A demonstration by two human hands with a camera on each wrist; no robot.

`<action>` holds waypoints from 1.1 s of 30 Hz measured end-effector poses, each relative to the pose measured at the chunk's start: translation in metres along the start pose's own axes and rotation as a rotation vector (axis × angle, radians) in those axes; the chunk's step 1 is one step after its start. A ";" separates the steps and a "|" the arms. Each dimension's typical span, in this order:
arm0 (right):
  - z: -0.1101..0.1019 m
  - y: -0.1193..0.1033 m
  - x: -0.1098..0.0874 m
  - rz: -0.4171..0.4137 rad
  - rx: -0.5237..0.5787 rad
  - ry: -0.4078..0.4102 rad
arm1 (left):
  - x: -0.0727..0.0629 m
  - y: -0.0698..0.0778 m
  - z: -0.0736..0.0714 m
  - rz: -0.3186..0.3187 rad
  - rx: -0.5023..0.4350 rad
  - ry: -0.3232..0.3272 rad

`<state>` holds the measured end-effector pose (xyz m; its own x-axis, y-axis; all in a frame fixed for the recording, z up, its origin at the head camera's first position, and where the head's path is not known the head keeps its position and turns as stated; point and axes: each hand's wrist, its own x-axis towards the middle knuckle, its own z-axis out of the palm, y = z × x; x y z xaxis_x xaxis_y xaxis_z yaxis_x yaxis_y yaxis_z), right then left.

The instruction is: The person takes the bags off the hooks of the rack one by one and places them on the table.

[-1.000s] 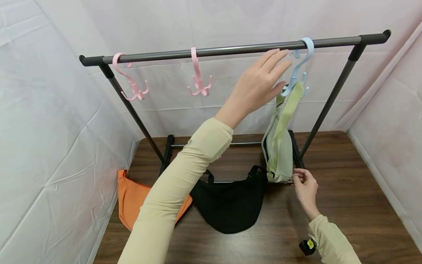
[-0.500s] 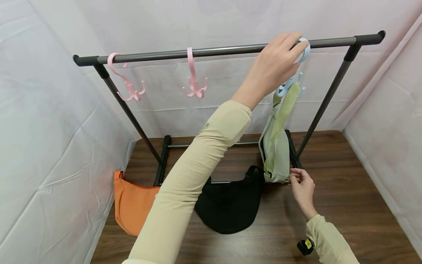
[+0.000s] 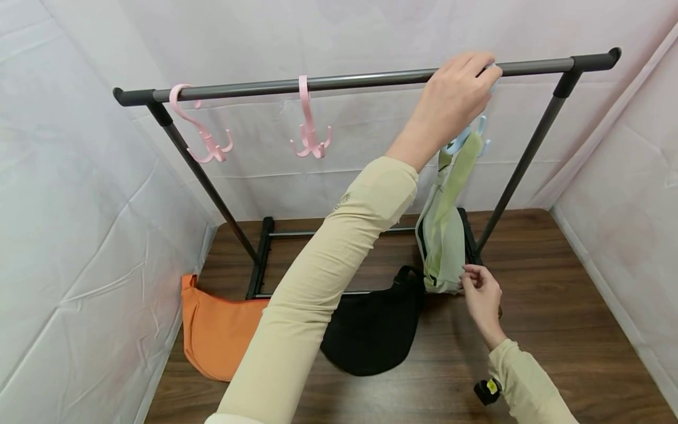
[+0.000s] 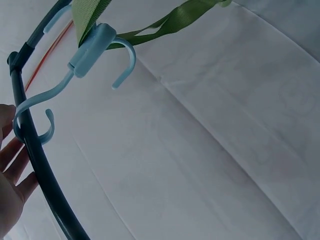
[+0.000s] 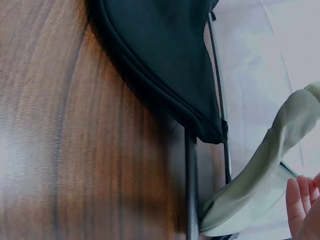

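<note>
My left hand [image 3: 458, 88] is up at the rack's top rail, its fingers curled over the top of a light blue four-prong hook [image 4: 90, 50]. In the left wrist view, that hand's fingers [image 4: 15, 160] lie around the rail beside the hook's curved top. A pale green bag [image 3: 447, 247] hangs from the hook by its light green strap [image 3: 458, 171]. Low down, my right hand [image 3: 483, 297] is beside the bag's bottom edge, thumb and fingertips loosely curled close together. In the right wrist view, its fingers [image 5: 300, 200] show next to the bag.
Two pink hooks [image 3: 309, 129] hang on the dark rail [image 3: 254, 88]. Below, an orange bag [image 3: 222, 338] lies on the wooden floor, with a black bag [image 3: 376, 333] to its right. White cloth walls [image 3: 95, 206] enclose the sides and back.
My left hand has moved right and up, from beside the blue hook to gripping its top at the rail. The right hand stays nearly still by the bag.
</note>
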<state>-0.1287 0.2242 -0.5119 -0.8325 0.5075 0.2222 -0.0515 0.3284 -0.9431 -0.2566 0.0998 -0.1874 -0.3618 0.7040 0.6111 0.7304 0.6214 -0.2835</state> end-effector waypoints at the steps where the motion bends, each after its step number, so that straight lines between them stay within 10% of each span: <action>1: 0.000 -0.002 0.001 -0.009 -0.003 -0.001 | 0.000 0.000 0.000 0.000 -0.007 0.009; 16: -0.003 -0.093 0.039 -0.156 0.076 0.012 | -0.002 -0.002 0.002 0.000 -0.044 0.069; 33: 0.005 -0.173 0.097 -0.095 0.527 -0.090 | -0.006 -0.005 0.004 -0.020 -0.094 0.095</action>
<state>-0.2035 0.2126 -0.3284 -0.8536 0.4168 0.3126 -0.3792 -0.0858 -0.9213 -0.2606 0.0937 -0.1921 -0.3240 0.6531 0.6844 0.7761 0.5972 -0.2026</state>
